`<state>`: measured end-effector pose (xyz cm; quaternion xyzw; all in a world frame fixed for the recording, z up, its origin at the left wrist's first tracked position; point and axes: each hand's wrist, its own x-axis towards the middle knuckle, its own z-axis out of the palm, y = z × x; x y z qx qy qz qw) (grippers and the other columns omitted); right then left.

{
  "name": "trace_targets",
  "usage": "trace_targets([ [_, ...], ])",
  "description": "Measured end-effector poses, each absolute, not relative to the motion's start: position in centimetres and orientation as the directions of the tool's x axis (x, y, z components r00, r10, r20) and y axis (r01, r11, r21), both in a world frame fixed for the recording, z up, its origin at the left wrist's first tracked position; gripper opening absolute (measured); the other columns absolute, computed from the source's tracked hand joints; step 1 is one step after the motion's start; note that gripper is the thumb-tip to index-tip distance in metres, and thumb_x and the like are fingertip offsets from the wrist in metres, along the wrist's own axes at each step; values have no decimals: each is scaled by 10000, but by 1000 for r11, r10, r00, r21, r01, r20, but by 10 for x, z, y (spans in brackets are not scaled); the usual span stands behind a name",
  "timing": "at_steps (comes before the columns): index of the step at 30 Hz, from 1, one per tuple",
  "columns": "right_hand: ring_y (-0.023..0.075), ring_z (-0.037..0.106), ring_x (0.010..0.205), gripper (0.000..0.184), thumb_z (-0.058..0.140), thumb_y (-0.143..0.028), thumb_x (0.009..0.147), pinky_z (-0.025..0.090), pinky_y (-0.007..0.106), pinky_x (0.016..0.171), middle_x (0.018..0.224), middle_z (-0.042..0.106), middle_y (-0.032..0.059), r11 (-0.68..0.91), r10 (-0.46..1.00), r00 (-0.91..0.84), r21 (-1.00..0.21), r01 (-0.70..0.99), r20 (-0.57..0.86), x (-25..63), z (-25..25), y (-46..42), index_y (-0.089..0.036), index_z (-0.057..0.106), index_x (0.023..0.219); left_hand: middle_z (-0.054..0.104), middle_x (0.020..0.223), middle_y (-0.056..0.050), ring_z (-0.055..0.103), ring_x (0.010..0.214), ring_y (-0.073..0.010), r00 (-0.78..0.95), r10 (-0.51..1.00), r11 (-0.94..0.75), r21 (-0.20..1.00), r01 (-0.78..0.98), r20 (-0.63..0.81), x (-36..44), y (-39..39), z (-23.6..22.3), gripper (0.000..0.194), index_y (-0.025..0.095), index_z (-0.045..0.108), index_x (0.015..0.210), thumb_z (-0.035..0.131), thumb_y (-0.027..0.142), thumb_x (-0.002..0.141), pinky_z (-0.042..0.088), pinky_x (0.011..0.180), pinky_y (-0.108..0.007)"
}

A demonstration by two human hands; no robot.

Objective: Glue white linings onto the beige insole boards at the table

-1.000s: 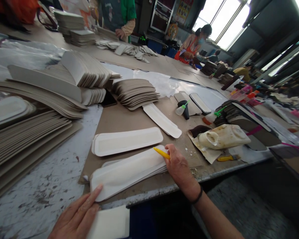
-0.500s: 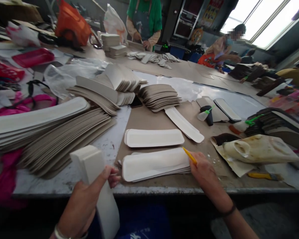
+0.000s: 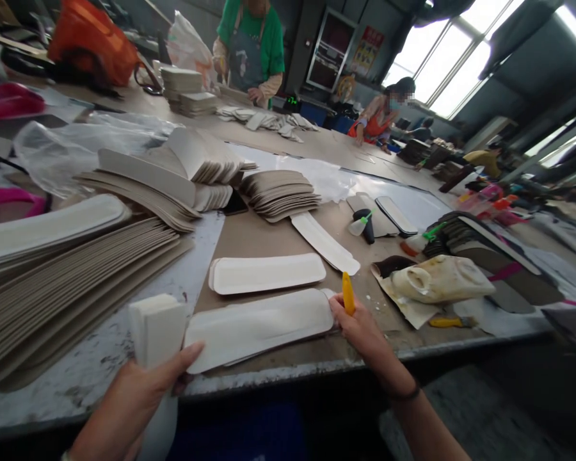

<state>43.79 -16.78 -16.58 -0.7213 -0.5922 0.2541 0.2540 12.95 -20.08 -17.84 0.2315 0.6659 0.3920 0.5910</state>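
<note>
My left hand (image 3: 141, 390) is closed around a bundle of white strips (image 3: 158, 326), which hangs over the table's front edge. Its thumb and fingers also pinch the left end of a long white rounded piece (image 3: 262, 326) on a low pile. At that piece's right end is my right hand (image 3: 362, 326), closed, with a yellow handle (image 3: 348, 291) sticking up from it; the tool's working end is hidden. Just behind lies another white piece (image 3: 269, 272) with a paler inset panel, and a narrower white strip (image 3: 324, 243) slants away beyond it.
Fanned stacks of grey-brown pieces (image 3: 100, 294) fill the left side. Farther back is another stack (image 3: 278, 192). To the right are a cut-open plastic container (image 3: 436, 280), a yellow-handled brush (image 3: 451, 322) and small glue bottles (image 3: 360, 224). Co-workers (image 3: 252, 57) stand across the table.
My left hand has reached the pile's left end and taken hold of the top piece. My right hand's yellow handle has turned from slanted to upright. The view has shifted right.
</note>
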Motion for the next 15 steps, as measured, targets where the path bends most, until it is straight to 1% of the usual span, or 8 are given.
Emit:
trace_targets([
  [4, 143, 537, 591, 213, 533, -395, 813, 442, 263, 580, 627, 542, -35, -203, 979, 169, -689, 696, -118, 434, -164, -169, -187, 551, 771, 610, 573, 29, 552, 520, -132, -222, 693, 634, 727, -264, -686, 127, -203, -183, 413, 178, 636, 746, 863, 410, 491, 465, 465, -198],
  [6, 150, 557, 606, 186, 587, -368, 789, 457, 276, 609, 650, 556, -30, -216, 976, 176, -647, 731, -126, 431, -166, -171, -187, 546, 774, 618, 563, 41, 551, 494, -130, -241, 681, 626, 720, -299, -692, 127, -203, -185, 422, 193, 641, 762, 874, 392, 473, 469, 447, -200],
  [7, 162, 574, 634, 167, 600, -345, 788, 468, 290, 638, 678, 574, -17, -209, 978, 178, -607, 767, -112, 429, -167, -172, -185, 552, 784, 622, 559, 41, 550, 485, -131, -261, 677, 620, 724, -301, -689, 128, -203, -185, 423, 192, 645, 761, 877, 383, 464, 466, 436, -202],
  [8, 179, 594, 681, 140, 603, -316, 794, 479, 309, 678, 724, 598, 5, -185, 982, 171, -555, 811, -77, 427, -168, -174, -181, 565, 806, 627, 557, 38, 554, 482, -134, -289, 672, 617, 732, -290, -681, 129, -203, -186, 417, 188, 650, 756, 878, 374, 461, 463, 429, -204],
  [10, 216, 615, 803, 111, 577, -259, 822, 488, 356, 771, 838, 634, 58, -105, 990, 133, -442, 891, 34, 424, -173, -178, -173, 598, 889, 633, 554, 28, 569, 490, -146, -345, 663, 618, 746, -248, -665, 132, -203, -186, 388, 178, 657, 753, 865, 367, 487, 468, 431, -213],
  [12, 240, 607, 902, 171, 520, -222, 856, 481, 397, 840, 927, 641, 99, -25, 986, 84, -366, 930, 146, 421, -177, -184, -170, 609, 993, 628, 537, 25, 576, 484, -154, -395, 646, 631, 748, -203, -653, 135, -205, -187, 337, 174, 649, 742, 836, 368, 538, 470, 431, -221],
  [13, 245, 602, 928, 209, 484, -215, 873, 480, 408, 854, 950, 639, 111, 2, 980, 70, -359, 933, 188, 419, -179, -186, -171, 603, 1039, 631, 534, 24, 578, 477, -153, -415, 646, 632, 754, -180, -641, 136, -206, -187, 318, 177, 640, 727, 822, 377, 561, 473, 435, -223],
  [15, 246, 601, 935, 253, 427, -229, 893, 485, 414, 856, 963, 635, 122, 27, 967, 80, -408, 913, 243, 417, -179, -191, -171, 596, 1072, 653, 543, 8, 593, 473, -159, -444, 648, 640, 759, -123, -619, 137, -207, -187, 329, 177, 626, 699, 813, 413, 565, 477, 442, -227],
])
